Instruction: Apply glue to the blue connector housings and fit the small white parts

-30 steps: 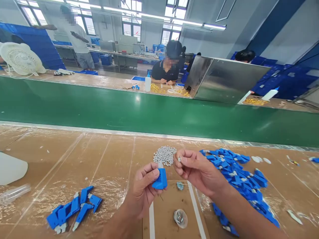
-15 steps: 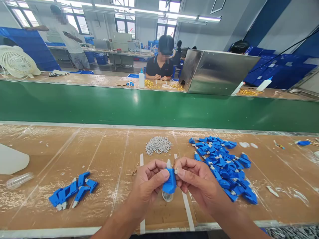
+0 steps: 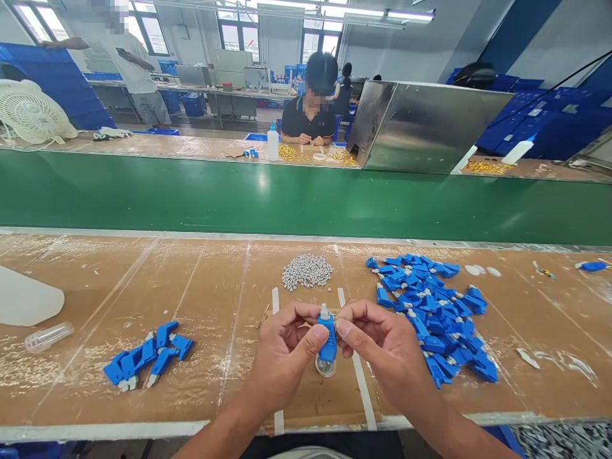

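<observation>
My left hand [image 3: 294, 341] is closed around a blue plastic piece [image 3: 327, 341] with a pale grey tip pointing up and away. My right hand [image 3: 370, 335] is pinched against the right side of that piece, and its fingertips hide most of whatever small bit is between them. Below the blue piece a small clear round plastic item [image 3: 326, 368] shows on the table. Beyond my hands lies a heap of small grey pieces [image 3: 306, 271]. To the right spreads a large pile of similar blue pieces [image 3: 430, 312], and a smaller group of blue pieces [image 3: 148, 354] lies to the left.
On the left are a white bottle [image 3: 29, 296] and a clear tube [image 3: 49, 336]. A green divider [image 3: 201, 194] runs across behind the table. Past it sit a co-worker [image 3: 310, 121], a fan [image 3: 31, 111] and a metal box [image 3: 430, 127].
The blue piece has turned in my fingers, showing a narrower side. The small pale grey bit seen at my right fingertips is now mostly hidden. The camera view has tilted slightly.
</observation>
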### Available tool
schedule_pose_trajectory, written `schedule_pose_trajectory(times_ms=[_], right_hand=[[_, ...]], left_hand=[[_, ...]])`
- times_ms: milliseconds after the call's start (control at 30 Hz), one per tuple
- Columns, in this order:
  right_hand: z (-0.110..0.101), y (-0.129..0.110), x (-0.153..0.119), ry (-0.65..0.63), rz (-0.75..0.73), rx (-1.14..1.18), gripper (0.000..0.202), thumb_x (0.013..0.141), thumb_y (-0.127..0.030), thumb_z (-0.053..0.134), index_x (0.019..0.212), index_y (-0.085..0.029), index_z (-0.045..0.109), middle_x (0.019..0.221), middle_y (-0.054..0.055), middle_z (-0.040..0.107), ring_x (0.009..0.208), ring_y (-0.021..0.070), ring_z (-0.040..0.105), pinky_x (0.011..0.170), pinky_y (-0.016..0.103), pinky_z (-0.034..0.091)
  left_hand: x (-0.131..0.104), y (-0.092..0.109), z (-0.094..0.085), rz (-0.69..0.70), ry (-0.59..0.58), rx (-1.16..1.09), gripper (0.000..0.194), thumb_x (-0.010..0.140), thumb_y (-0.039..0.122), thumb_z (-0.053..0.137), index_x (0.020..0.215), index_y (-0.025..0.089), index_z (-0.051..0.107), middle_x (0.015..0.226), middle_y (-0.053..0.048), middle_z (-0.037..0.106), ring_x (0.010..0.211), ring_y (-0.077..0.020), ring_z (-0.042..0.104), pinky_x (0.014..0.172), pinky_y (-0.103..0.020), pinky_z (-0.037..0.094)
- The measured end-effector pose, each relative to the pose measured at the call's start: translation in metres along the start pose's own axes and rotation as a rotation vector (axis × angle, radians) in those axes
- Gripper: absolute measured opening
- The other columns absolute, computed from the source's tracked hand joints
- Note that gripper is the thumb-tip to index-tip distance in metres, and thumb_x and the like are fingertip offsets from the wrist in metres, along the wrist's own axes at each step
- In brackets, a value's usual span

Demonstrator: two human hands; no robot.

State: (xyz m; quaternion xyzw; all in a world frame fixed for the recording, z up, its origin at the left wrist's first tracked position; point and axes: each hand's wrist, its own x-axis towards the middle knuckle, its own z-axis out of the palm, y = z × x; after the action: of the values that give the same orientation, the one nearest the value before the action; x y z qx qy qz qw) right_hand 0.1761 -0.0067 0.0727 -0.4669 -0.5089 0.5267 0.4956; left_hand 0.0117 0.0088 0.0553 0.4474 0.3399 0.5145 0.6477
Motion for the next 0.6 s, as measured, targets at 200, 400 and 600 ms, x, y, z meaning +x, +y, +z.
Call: schedule_pose_trajectory(times_ms=[200, 400, 600], right_hand=[[0.003, 0.001, -0.004, 0.019, -0.082, -0.145, 0.019, 0.091, -0.038, 0.067, 0.084, -0.021, 0.069, 0.075, 0.003, 0.068, 0.063, 0.0150, 0.061, 0.060, 0.026, 0.053], [-0.001, 0.006, -0.002, 0.009, -0.053, -0.132, 0.017, 0.089, -0.036, 0.071, 0.082, -0.020, 0.070, 0.075, 0.002, 0.068, 0.065, 0.0137, 0.063, 0.062, 0.025, 0.054], [-0.014, 0.019, 0.007, -0.141, 0.199, 0.325, 0.031, 0.074, -0.037, 0.086, 0.069, -0.017, 0.063, 0.057, -0.002, 0.063, 0.047, 0.0090, 0.057, 0.043, 0.018, 0.047]], left_hand=[[0.001, -0.006, -0.003, 0.005, 0.010, 0.017, 0.019, 0.080, 0.032, 0.078, 0.092, 0.017, 0.075, 0.080, -0.005, 0.070, 0.071, -0.0161, 0.062, 0.063, -0.024, 0.049], [-0.005, -0.011, -0.010, 0.077, -0.014, 0.250, 0.017, 0.086, 0.029, 0.072, 0.100, 0.019, 0.075, 0.089, -0.007, 0.070, 0.078, -0.0176, 0.064, 0.069, -0.026, 0.051], [-0.003, -0.004, -0.008, 0.021, -0.125, 0.195, 0.022, 0.087, 0.033, 0.070, 0.101, 0.015, 0.072, 0.085, -0.007, 0.067, 0.073, -0.0169, 0.063, 0.067, -0.027, 0.051]])
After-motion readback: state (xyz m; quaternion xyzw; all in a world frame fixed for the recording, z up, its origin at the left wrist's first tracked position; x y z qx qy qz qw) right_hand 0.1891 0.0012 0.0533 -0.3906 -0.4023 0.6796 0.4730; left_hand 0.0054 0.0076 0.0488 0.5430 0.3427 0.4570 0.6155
